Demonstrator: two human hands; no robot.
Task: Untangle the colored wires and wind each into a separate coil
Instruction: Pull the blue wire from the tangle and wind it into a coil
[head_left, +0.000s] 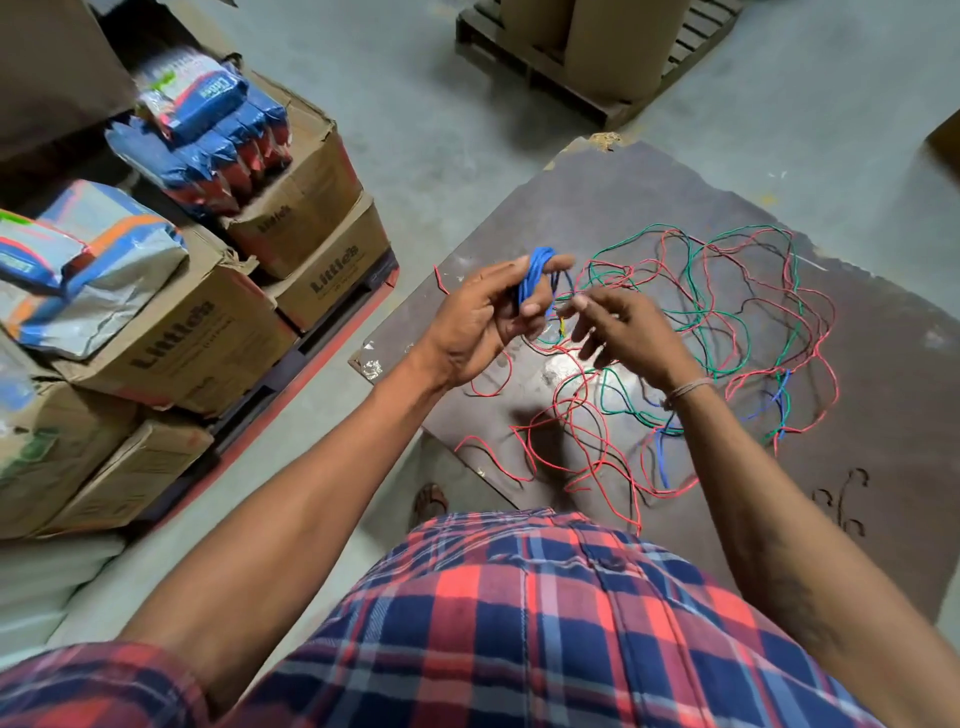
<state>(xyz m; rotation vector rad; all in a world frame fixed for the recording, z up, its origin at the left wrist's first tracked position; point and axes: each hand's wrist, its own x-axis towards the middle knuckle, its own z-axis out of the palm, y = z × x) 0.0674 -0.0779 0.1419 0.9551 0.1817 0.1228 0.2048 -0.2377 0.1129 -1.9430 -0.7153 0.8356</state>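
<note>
I see even, fairly dim indoor light with no hard highlights, except a pale glare patch on the brown board (675, 208) just under my right hand (631, 332). A soft dark shadow sits on the board nearer me than that glare. Both hands are slightly motion-blurred. The wide lens bends the cardboard boxes (171, 332) left of the board, and the frame corners go soft and darker

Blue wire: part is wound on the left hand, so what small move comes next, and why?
Probably draw more slack with the right hand and lay another turn on the blue coil around the left hand. Blue wire still lies loose on the board among red wire and green wire.
</note>
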